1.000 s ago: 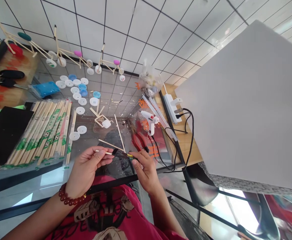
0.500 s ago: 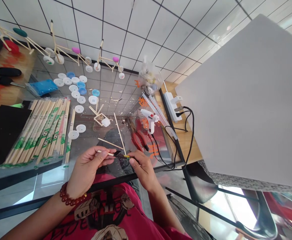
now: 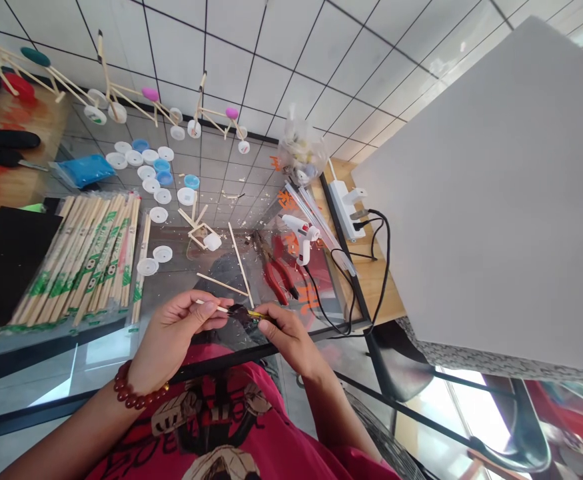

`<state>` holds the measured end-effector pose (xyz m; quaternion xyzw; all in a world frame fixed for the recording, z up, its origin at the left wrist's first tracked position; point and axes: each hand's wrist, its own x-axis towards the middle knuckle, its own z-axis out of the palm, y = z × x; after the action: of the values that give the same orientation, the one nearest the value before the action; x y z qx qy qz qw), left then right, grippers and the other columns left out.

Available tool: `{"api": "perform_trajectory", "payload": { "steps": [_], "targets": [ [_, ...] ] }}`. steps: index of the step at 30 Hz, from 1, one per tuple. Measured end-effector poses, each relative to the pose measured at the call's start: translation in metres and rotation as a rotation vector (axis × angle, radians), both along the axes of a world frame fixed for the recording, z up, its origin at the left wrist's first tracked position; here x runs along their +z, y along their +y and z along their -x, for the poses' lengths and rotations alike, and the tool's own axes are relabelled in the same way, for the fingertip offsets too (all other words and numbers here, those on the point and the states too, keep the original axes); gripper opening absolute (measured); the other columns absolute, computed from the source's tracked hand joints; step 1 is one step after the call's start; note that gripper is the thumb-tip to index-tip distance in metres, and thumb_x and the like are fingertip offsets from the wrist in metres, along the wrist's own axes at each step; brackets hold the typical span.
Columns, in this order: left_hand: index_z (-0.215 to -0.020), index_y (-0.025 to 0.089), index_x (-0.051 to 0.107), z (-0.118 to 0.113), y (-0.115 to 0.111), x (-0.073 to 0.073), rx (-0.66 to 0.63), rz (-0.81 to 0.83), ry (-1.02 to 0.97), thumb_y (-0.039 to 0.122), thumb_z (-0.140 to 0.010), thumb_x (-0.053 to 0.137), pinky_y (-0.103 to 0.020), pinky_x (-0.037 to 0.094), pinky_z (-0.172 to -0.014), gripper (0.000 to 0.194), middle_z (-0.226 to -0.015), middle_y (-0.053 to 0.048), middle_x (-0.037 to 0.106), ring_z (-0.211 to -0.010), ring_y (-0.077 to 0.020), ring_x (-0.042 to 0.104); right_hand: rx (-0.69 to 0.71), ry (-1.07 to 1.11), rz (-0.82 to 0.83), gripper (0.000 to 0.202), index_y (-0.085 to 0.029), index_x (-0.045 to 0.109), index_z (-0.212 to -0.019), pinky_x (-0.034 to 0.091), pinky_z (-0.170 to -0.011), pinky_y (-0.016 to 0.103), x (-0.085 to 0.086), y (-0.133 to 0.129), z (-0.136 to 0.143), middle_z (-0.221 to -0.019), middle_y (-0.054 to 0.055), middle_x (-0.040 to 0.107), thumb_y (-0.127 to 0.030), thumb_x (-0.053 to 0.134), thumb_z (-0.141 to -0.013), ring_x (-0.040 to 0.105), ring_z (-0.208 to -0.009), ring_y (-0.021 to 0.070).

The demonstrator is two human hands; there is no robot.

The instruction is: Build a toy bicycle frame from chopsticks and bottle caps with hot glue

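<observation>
My left hand [image 3: 184,323] pinches a short pale wooden stick [image 3: 212,305] between thumb and fingers, near the table's front edge. The stick's right end meets a small dark piece [image 3: 240,312], whose exact shape is hard to make out. From the right, my right hand [image 3: 287,331] grips a thin yellow-and-dark item [image 3: 257,315] that reaches that dark piece. Just beyond the hands, two loose wooden sticks lie on the glass, one long [image 3: 240,263] and one shorter [image 3: 221,285].
Red-handled pliers [image 3: 278,277] and a white glue gun [image 3: 301,235] with its cord lie to the right. Packed chopsticks [image 3: 86,260], bottle caps [image 3: 147,173] and a small stick frame [image 3: 198,230] are left and ahead. Stick models with cap wheels stand by the wall.
My right hand has shifted slightly right, and more of the yellow item and dark piece now shows between the hands. My left hand keeps its hold on the stick.
</observation>
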<state>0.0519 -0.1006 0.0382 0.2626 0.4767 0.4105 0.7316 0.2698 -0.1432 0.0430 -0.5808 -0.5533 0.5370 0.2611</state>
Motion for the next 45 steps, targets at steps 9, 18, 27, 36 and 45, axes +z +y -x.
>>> {"api": "perform_trajectory", "payload": {
  "steps": [9, 18, 27, 36, 45],
  "targets": [
    [-0.080, 0.017, 0.074, 0.001, 0.002, -0.002, -0.001, -0.001, 0.012, 0.041, -0.072, 0.084, -0.032, 0.064, -0.075, 0.028, -0.092, -0.011, 0.080, -0.083, -0.0224, 0.076, -0.014, 0.012, 0.042, 0.032, -0.019, 0.067, -0.092, 0.033, -0.066, 0.025, -0.003, 0.005, 0.001, -0.076, -0.001, 0.055, -0.047, 0.052, -0.095, 0.046, -0.071, 0.0141],
    [-0.080, 0.017, 0.074, 0.001, 0.002, -0.003, 0.009, 0.011, 0.009, 0.041, -0.071, 0.085, -0.033, 0.065, -0.075, 0.028, -0.091, -0.011, 0.080, -0.079, -0.0218, 0.076, -0.022, 0.024, 0.027, 0.033, -0.019, 0.067, -0.092, 0.034, -0.067, 0.025, -0.005, 0.006, 0.000, -0.077, -0.001, 0.057, -0.050, 0.054, -0.095, 0.047, -0.073, 0.0145],
    [-0.080, 0.017, 0.075, 0.003, 0.002, -0.004, -0.004, 0.016, 0.036, 0.042, -0.070, 0.085, -0.034, 0.065, -0.076, 0.029, -0.092, -0.011, 0.080, -0.079, -0.0225, 0.076, -0.027, 0.024, 0.048, 0.034, -0.019, 0.068, -0.091, 0.034, -0.067, 0.025, -0.007, 0.006, 0.001, -0.077, -0.001, 0.055, -0.049, 0.054, -0.095, 0.047, -0.073, 0.0145],
    [-0.080, 0.017, 0.075, 0.002, 0.003, -0.004, -0.005, 0.015, 0.037, 0.043, -0.070, 0.085, -0.032, 0.065, -0.074, 0.030, -0.089, -0.010, 0.080, -0.076, -0.0207, 0.076, -0.009, 0.005, 0.040, 0.031, -0.019, 0.067, -0.092, 0.034, -0.067, 0.026, -0.009, 0.005, 0.002, -0.077, -0.001, 0.054, -0.046, 0.052, -0.096, 0.047, -0.073, 0.0146],
    [-0.081, 0.016, 0.074, 0.003, 0.003, -0.005, -0.018, 0.012, 0.029, 0.042, -0.070, 0.085, -0.031, 0.066, -0.073, 0.030, -0.089, -0.009, 0.080, -0.074, -0.0195, 0.076, -0.010, 0.000, 0.046, 0.027, -0.018, 0.066, -0.092, 0.035, -0.069, 0.025, -0.011, 0.005, 0.002, -0.079, -0.001, 0.055, -0.042, 0.053, -0.097, 0.048, -0.075, 0.0139]
  ]
}}
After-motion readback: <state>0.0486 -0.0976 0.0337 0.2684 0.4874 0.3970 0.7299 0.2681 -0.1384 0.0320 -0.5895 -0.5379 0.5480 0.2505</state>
